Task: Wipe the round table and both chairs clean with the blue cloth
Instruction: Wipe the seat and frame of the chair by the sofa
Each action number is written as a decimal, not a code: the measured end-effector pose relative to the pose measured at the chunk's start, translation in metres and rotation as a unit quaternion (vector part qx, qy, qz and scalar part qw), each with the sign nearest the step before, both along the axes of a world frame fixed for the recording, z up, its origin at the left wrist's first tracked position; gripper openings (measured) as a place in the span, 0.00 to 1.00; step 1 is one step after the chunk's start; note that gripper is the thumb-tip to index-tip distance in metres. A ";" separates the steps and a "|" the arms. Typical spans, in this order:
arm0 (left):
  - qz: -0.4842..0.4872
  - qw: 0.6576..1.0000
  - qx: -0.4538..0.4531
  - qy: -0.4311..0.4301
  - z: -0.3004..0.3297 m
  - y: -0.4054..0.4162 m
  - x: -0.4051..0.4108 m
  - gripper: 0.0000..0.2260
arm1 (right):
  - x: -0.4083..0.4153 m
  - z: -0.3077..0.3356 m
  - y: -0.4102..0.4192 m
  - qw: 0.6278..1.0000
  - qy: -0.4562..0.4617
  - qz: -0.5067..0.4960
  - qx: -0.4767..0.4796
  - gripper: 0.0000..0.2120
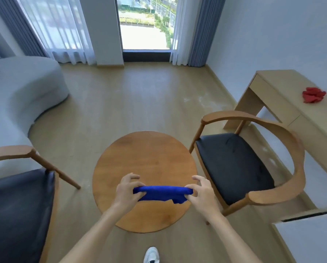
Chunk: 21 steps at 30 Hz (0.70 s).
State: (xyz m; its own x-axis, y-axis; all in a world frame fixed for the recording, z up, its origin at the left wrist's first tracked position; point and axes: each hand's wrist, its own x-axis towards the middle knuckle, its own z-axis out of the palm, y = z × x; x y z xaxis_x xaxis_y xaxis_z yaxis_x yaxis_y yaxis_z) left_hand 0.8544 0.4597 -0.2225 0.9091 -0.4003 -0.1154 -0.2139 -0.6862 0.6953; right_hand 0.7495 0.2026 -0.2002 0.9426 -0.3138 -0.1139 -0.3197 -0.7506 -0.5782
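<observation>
The blue cloth (161,193) is hanging bunched above the near half of the round worktop (145,160). The left hand (127,189) is pinching its left end; the right hand (201,191) is pinching its right end. One chair (240,164) is standing right of the worktop, the other chair (18,196) left. A red cloth (313,94) is lying on the desk (284,86).

left chair (16,196) and white shoe (151,255) are cut off by frame edges.
</observation>
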 end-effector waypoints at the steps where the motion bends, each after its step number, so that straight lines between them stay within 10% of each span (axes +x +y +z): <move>1: 0.007 1.000 0.012 -0.004 -0.004 -0.007 0.002 0.06 | 0.003 -0.004 -0.008 1.000 0.005 0.008 0.000 0.07; 17: 0.143 0.977 0.102 0.117 -0.049 -0.040 0.038 0.05 | 0.113 -0.071 -0.049 0.981 0.103 0.166 0.023 0.07; 21: 0.164 0.967 0.165 0.104 -0.071 -0.032 0.117 0.16 | 0.191 -0.093 -0.034 0.976 0.130 0.174 -0.031 0.22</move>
State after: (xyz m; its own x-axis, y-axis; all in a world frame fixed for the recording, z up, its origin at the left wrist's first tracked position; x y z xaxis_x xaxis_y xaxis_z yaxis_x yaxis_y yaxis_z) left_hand 0.9715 0.4273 -0.2940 0.9241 -0.0039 -0.3821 0.1748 -0.8849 0.4317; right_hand 0.9402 0.1681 -0.2928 0.9350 0.0060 -0.3546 -0.1691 -0.8713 -0.4607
